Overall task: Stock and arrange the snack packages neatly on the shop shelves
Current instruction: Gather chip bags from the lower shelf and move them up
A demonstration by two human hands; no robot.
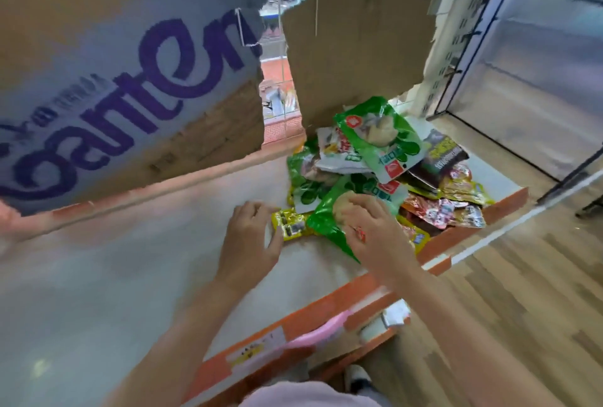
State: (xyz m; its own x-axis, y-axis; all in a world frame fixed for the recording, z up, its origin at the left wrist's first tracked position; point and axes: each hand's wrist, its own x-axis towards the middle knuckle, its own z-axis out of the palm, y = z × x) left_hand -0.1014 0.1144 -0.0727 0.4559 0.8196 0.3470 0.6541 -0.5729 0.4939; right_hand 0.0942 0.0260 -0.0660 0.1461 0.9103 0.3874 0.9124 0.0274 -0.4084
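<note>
A loose pile of snack packages (385, 158) lies at the right end of a white shelf (163, 259) with an orange front edge. Green packs sit on top; dark, red and yellow packs lie underneath to the right. My left hand (251, 240) rests on the shelf, with its fingers touching a small yellow package (290, 223). My right hand (375, 230) lies on a green package (329, 220) at the front of the pile, fingers curled over it. Whether that hand grips the pack is unclear.
A torn cardboard box (114, 80) with purple lettering stands at the shelf's back left. A second cardboard flap (359, 41) rises behind the pile. Wood-pattern floor (522, 308) lies to the right, with a black-framed glass unit (538, 64) beyond. Price labels (257, 346) line the shelf front.
</note>
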